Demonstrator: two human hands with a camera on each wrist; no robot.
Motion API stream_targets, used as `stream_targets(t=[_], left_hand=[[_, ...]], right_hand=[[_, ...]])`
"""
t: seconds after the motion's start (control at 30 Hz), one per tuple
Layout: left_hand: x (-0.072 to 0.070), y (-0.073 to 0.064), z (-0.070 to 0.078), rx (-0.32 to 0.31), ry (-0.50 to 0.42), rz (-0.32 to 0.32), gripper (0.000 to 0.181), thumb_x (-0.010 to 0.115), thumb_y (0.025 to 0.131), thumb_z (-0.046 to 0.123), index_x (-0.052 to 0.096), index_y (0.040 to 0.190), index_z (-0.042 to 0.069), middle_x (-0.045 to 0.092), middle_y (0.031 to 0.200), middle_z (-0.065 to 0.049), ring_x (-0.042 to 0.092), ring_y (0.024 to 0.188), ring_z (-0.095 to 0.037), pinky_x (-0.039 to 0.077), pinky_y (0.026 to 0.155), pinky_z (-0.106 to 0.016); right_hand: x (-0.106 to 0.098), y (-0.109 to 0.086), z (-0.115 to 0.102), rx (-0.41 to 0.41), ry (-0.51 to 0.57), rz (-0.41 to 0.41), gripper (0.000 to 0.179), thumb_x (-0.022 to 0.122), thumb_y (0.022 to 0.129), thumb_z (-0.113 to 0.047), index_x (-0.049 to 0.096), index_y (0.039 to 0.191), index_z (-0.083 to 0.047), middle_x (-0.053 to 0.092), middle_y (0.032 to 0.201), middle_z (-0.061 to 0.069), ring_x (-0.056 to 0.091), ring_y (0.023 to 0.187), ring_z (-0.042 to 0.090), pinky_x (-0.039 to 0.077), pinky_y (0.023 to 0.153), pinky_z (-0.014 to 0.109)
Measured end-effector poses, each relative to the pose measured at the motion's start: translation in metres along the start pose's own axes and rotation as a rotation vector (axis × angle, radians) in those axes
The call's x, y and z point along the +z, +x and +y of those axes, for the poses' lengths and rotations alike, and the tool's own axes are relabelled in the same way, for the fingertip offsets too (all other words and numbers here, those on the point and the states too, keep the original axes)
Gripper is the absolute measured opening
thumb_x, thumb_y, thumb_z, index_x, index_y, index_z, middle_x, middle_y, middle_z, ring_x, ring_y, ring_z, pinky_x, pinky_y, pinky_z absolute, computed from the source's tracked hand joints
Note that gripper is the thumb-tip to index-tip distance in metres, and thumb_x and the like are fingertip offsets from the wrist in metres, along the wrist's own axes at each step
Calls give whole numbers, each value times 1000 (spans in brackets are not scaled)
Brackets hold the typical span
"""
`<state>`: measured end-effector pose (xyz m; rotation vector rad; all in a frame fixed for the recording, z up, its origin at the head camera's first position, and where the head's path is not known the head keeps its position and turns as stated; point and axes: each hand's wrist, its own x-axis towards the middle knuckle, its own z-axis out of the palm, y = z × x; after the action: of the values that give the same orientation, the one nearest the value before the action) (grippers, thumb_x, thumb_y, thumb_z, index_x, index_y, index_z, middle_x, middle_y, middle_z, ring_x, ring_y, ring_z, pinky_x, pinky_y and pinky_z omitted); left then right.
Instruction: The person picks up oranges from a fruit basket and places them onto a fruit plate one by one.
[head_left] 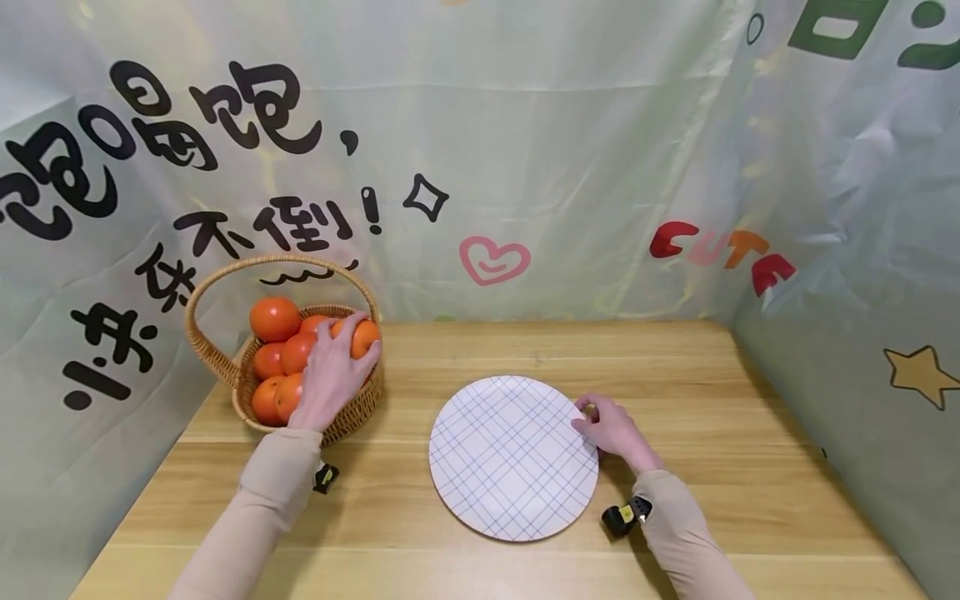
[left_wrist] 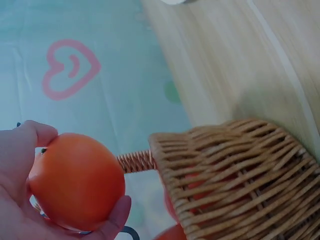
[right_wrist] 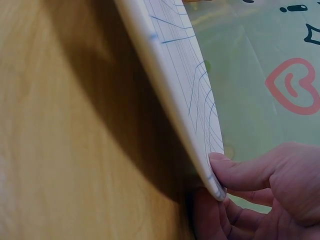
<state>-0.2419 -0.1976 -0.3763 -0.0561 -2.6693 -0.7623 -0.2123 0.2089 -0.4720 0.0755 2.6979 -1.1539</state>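
Observation:
My left hand (head_left: 330, 379) reaches over a wicker basket (head_left: 363, 410) and grips a round orange (head_left: 365, 338) at its right side. In the left wrist view, thumb and fingers curl round this smooth orange (left_wrist: 82, 182), which shows beside the basket's rim. Several more oranges (head_left: 274, 319) fill the basket, some hidden behind the hand. To the right, a round white plate (head_left: 513, 458) with blue crossing lines sits over the table. My right hand (head_left: 617, 432) pinches its right edge, thumb on top and fingers beneath, as the right wrist view shows.
The basket's tall arched handle (head_left: 281, 260) stands over the fruit. A wooden table (head_left: 660, 367) carries everything, and a printed sheet (head_left: 585, 167) hangs close behind it and along the sides. Small black wrist cameras (head_left: 619, 520) sit near both wrists.

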Motion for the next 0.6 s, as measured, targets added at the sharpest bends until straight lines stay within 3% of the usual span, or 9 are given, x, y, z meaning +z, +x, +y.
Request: stream_targets(t=[0.37, 0.6], left_hand=[[8, -8, 9, 15, -74, -73, 47, 51, 99, 41, 50, 143, 24, 39, 142, -25, 56, 111, -47, 49, 86, -63], [16, -12, 13, -1, -191, -166, 43, 49, 102, 47, 49, 140, 28, 52, 131, -17, 50, 118, -35, 45, 93, -56]], right_hand=[[1, 0, 0, 6, 3, 1, 30, 63, 97, -14, 58, 125, -2, 55, 91, 13, 55, 72, 21, 48, 56, 30], [0, -2, 0, -1, 8, 0, 29, 62, 98, -14, 58, 124, -2, 55, 90, 13, 54, 72, 21, 48, 56, 30]])
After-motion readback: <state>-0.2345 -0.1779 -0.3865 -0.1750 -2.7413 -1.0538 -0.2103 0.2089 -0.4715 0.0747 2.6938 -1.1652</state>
